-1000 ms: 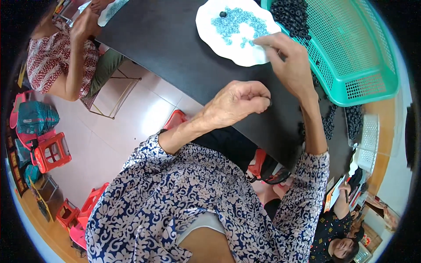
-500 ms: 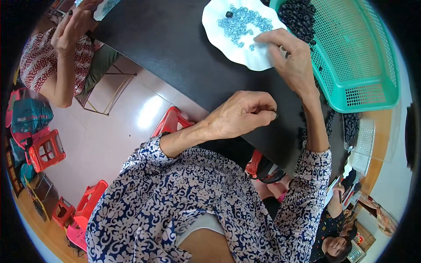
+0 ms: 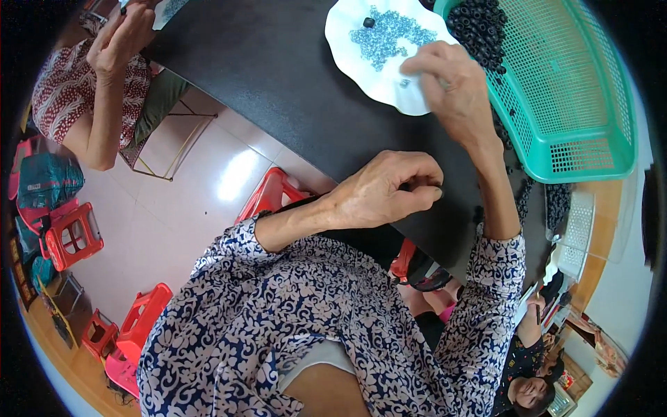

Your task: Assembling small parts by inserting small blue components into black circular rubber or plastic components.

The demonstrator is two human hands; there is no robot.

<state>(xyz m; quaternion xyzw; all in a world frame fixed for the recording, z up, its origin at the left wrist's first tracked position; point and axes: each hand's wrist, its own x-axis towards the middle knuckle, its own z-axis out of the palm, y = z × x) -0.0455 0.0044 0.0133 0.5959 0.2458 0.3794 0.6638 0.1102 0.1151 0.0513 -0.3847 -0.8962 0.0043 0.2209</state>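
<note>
Over the near right part of a white scalloped plate [image 3: 379, 87] is my right hand [image 3: 458, 94], its index finger reaching over the plate and its thumb smeared by motion. Small clear-blue beads [image 3: 389, 38] lie scattered on that plate, with a single black bead [image 3: 369, 23] among them. My left hand [image 3: 392, 187] is closer to me at the table edge, thumb and forefinger brought together. Something small and dark shows at its fingertips; I cannot make out what it is.
A green mesh basket [image 3: 570, 132] stands right of the plate, with black beads [image 3: 476, 31] heaped in its left part. More black beads lie along the dark table [image 3: 278, 76]. Another person's hand [image 3: 114, 45] is at the far left. Red stools [image 3: 73, 236] stand on the floor.
My right hand has shifted slightly over the plate, its thumb now blurred. The left hand has moved very slightly down and right, still closed.
</note>
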